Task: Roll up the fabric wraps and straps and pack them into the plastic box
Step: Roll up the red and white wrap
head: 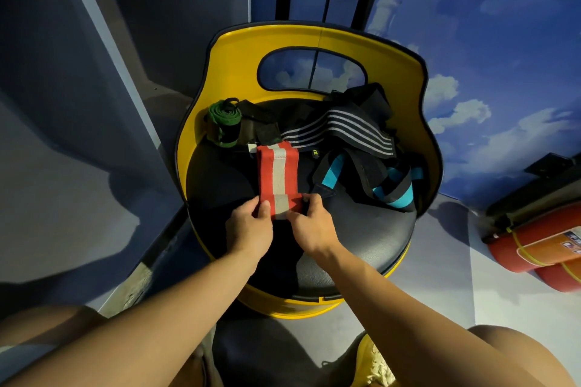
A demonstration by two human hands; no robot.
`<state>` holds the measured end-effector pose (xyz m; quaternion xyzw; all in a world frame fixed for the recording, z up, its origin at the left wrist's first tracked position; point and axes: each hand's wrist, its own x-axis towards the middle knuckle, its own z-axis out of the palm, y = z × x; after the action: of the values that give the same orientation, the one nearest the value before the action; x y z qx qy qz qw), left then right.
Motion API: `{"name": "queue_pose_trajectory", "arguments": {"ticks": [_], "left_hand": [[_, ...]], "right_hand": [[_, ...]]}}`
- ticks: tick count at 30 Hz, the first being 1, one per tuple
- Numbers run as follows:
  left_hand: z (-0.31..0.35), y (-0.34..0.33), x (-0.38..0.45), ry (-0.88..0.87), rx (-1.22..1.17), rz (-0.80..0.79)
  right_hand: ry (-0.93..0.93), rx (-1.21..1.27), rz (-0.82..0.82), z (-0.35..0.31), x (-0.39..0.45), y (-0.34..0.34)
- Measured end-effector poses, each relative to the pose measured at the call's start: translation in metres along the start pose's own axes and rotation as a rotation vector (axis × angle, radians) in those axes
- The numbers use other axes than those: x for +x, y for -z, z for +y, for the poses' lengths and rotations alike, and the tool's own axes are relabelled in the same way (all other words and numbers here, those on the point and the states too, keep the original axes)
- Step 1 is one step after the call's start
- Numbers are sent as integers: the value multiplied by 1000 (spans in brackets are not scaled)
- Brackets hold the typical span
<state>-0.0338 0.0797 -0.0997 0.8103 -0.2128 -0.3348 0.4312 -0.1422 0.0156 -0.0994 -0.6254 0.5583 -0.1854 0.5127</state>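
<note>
Fabric wraps and straps mostly lie loose on the black round padded seat [361, 239] of a yellow chair: a black white-striped wrap [345, 129] and black-and-turquoise straps [377, 179] at far right remain unrolled. One green-and-black roll [224, 122] at far left looks finished. Near centre, the left hand [250, 229] and right hand [309, 226] pinch the near end of the red-and-white striped wrap [278, 174], barely rolled. No plastic box shows.

Cloud-painted blue wall [487, 41], yellow chair [239, 50]

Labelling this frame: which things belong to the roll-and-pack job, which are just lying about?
Job:
- red and white wrap, pinched at its near end by left hand and right hand
- green and black roll, already rolled
- black wrap with white stripes
- black and teal straps

Lying about:
- yellow seat they lie on
- fire extinguisher

No plastic box in view.
</note>
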Motion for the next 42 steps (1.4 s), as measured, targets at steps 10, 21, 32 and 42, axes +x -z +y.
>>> {"name": "queue_pose_trajectory", "arguments": {"ticks": [10, 21, 32, 42], "left_hand": [[-12, 16, -18, -38, 82, -29], [8, 17, 3, 16, 79, 44], [11, 3, 15, 22, -36, 114], [-11, 18, -5, 117, -152, -87]], "right_hand": [[85, -168, -44, 8, -20, 10], [145, -108, 226, 6, -1, 6], [76, -44, 36, 2, 6, 4], [153, -161, -10, 12, -9, 15]]}}
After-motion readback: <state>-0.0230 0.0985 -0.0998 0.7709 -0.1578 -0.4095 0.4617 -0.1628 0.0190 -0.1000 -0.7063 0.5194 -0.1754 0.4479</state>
